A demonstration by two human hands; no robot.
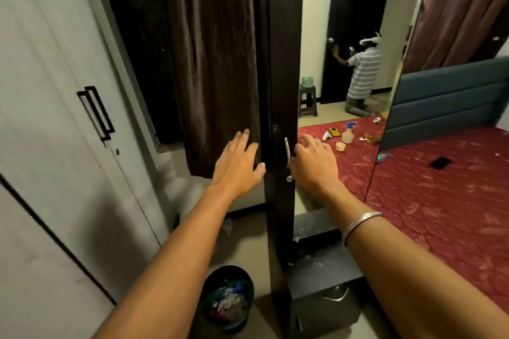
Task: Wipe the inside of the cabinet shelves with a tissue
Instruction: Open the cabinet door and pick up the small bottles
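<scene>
A tall dark cabinet (281,63) stands in front of me, its mirrored door (344,22) closed. The fingers of my right hand (314,165) curl at the door's silver handle (287,151). My left hand (237,162) is spread open with straight fingers, just left of the cabinet's dark edge, and holds nothing. No tissue shows in either hand. The shelves inside are hidden behind the door.
A dark bin (228,297) with rubbish sits on the floor below my left arm. A white wardrobe (55,91) is on the left and a brown curtain (214,63) hangs behind. A red bed (440,201) lies to the right. The mirror reflects a spray bottle (348,133) and a kneeling person.
</scene>
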